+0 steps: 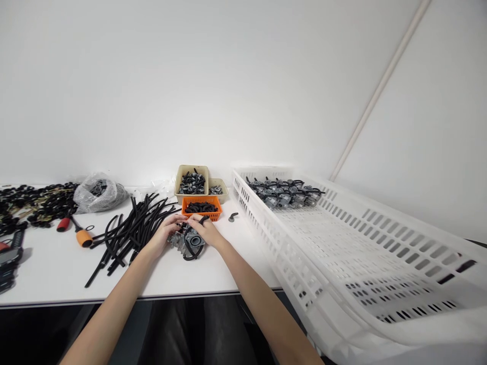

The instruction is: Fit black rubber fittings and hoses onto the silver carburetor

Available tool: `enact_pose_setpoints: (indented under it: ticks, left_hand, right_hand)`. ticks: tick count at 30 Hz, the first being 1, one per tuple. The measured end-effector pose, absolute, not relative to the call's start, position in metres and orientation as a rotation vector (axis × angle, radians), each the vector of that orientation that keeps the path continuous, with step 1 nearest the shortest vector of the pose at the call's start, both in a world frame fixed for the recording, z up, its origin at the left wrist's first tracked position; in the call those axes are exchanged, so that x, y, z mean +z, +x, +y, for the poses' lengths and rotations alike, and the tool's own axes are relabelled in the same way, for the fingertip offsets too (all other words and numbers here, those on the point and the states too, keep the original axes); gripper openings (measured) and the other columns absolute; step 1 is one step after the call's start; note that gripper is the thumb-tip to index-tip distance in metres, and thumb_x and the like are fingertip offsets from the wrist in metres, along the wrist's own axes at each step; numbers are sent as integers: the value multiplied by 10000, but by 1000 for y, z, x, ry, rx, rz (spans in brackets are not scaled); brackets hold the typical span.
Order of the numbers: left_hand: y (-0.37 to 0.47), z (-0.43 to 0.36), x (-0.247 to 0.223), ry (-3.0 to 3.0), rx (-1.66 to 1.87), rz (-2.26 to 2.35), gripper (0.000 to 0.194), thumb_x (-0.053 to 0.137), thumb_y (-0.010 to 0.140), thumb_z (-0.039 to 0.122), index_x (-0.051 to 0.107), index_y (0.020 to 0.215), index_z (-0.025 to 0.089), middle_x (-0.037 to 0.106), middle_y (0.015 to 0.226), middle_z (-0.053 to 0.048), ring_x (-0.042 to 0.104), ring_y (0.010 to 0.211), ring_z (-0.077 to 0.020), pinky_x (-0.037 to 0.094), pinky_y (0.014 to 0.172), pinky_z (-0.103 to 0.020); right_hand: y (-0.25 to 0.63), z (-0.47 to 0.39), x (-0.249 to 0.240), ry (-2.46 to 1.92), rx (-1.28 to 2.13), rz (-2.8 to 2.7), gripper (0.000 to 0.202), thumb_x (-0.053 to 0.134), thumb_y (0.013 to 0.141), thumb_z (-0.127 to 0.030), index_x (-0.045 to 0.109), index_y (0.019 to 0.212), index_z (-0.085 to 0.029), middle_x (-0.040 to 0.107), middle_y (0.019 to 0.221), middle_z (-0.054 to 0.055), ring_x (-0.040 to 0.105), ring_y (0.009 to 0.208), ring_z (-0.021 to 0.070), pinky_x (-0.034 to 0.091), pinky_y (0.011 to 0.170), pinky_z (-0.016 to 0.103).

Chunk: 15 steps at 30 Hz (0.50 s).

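A grey metal part with a round opening and a curved black hose rests on the white table near its front edge. My left hand closes on its left and upper side, the fingertips at its top. From the right, my right hand grips the upper side, with a short black piece by its fingers. The two hands nearly meet above the part. Just behind them stands an orange basket of small black pieces. A small dark fitting lies to the right of my right hand.
Black tubes lie left of my hands, beside an orange-handled tool, a red handle and a plastic bag. Beige bins stand behind. On the right, a large white crate holds several metal parts.
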State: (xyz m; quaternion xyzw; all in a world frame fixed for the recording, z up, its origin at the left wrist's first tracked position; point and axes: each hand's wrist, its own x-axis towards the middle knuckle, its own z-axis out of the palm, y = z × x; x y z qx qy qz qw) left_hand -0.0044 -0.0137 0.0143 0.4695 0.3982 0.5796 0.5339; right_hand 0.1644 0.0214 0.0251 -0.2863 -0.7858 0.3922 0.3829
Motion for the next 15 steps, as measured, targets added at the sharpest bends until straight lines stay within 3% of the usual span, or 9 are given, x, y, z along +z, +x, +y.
enact_pose_setpoints:
  ticks: [7,15]
  left_hand:
    - [-4,-16,16,1113,1375,972,340,595,553,178,704,874,172,690,955,-58,591,843,-209,418,641,-266]
    - [-7,-9,5,1139,1399,932,357,613,600,176,690,948,173,697,992,-69,615,911,-219,441,708,-277]
  right_hand:
    - [164,22,25,-706,993,-2008,259,471,908,-402,611,874,-186,620,887,18,548,886,172,401,854,306]
    - [164,20,27,-699,997,-2010,262,469,909,-401,611,880,-183,619,898,20,556,890,171,404,863,311]
